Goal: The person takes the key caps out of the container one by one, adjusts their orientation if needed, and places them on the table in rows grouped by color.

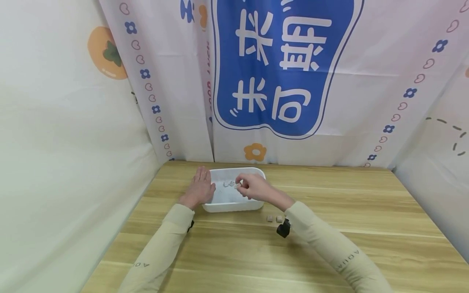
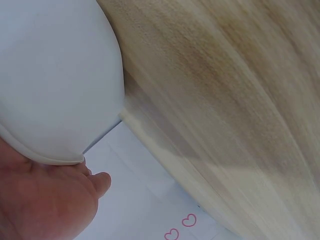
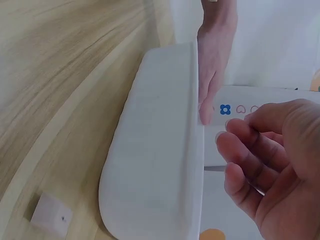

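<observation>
A white plastic tub (image 1: 233, 206) stands on the table, with several small pale pieces (image 1: 229, 184) on its floor. My left hand (image 1: 199, 189) rests on the tub's left rim with its fingers straight; in the left wrist view the palm (image 2: 47, 200) lies against that rim. Over the tub's right part, my right hand (image 1: 255, 188) pinches a small whitish block (image 1: 237, 186) between thumb and fingertips. In the right wrist view the fingers (image 3: 245, 150) are curled beside the rim, and the block is hidden. Two small pale cubes, one left (image 1: 269, 218) and one right (image 1: 279, 219), sit on the table near my right wrist.
The wood-grain table (image 1: 234, 252) ends at the back against a printed white curtain (image 1: 315, 150). More white cloth (image 1: 73, 162) hangs along the left side. A black wrist device (image 1: 283, 228) sits below my right cuff, close to the cubes.
</observation>
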`<state>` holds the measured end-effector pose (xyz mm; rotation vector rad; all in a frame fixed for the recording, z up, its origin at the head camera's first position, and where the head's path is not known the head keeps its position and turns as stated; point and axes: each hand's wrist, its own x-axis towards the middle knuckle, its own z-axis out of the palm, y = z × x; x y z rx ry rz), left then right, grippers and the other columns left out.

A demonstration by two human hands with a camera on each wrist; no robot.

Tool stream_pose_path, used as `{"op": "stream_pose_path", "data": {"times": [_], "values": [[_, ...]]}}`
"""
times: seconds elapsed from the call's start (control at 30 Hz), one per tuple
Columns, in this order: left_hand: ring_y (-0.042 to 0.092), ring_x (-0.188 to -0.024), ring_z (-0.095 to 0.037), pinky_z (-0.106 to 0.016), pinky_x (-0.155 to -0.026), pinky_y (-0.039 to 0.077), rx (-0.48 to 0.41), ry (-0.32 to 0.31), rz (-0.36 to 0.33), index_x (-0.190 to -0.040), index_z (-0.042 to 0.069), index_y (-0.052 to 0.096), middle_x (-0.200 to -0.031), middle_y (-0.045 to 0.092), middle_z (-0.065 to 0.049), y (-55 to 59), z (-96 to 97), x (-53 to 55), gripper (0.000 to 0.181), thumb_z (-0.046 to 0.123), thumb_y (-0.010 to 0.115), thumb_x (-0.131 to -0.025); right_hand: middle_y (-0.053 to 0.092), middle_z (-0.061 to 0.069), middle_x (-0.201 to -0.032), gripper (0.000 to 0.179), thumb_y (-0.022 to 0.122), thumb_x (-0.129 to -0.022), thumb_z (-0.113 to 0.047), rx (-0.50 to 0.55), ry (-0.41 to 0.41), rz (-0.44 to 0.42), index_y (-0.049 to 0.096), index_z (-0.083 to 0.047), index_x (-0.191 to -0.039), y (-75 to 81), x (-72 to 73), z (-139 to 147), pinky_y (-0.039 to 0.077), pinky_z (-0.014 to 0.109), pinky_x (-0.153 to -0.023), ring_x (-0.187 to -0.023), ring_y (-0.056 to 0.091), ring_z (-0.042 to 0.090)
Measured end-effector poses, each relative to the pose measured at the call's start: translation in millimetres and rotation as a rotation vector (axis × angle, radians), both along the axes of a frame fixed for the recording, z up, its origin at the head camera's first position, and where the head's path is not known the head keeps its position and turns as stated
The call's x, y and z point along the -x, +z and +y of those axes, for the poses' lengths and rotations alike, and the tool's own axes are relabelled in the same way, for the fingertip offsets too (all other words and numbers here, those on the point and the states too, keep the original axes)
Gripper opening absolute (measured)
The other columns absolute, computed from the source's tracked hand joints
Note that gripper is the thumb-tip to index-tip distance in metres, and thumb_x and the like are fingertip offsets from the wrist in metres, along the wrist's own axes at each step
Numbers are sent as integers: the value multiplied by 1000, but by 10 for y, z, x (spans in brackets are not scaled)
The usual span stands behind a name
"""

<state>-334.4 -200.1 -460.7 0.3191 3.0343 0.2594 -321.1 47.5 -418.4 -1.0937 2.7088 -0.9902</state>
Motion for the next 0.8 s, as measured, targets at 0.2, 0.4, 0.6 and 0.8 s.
{"op": "stream_pose_path", "data": {"times": [0.2, 0.4, 0.6, 0.8], "values": [[-7, -152, -40, -53, -125, 7, 0, 0, -7, -154, -8, 6, -162, -11, -24, -17, 0, 9, 67, 34, 27, -105, 65, -6, -65, 18, 59, -96, -14, 16, -11, 20, 65, -7, -111, 10, -68, 142, 52, 20, -51, -50, 58, 4], [-11, -152, -39, -52, -125, 6, -2, -1, -10, -154, -8, 4, -162, -13, -24, -43, -21, 34, 68, 34, 26, -106, 65, -3, -67, 18, 59, -96, -14, 20, -22, -9, 63, -6, -112, 36, -126, 258, 52, 21, -50, -52, 58, 6], [-11, -152, -39, -52, -125, 5, -6, -2, -11, -154, -8, 4, -162, -13, -24, -51, -32, 33, 68, 34, 26, -105, 65, -3, -68, 16, 60, -96, -15, 2, -43, 8, 64, -8, -110, 13, -186, 347, 50, 19, -50, -53, 57, 3], [-10, -152, -39, -52, -125, 6, 8, -11, -8, -154, -7, 4, -162, -13, -24, -45, -29, 39, 68, 35, 26, -106, 63, -6, -67, 18, 60, -96, -16, -23, -63, -14, 64, -8, -112, 1, -239, 467, 49, 20, -49, -53, 58, 7]]}}
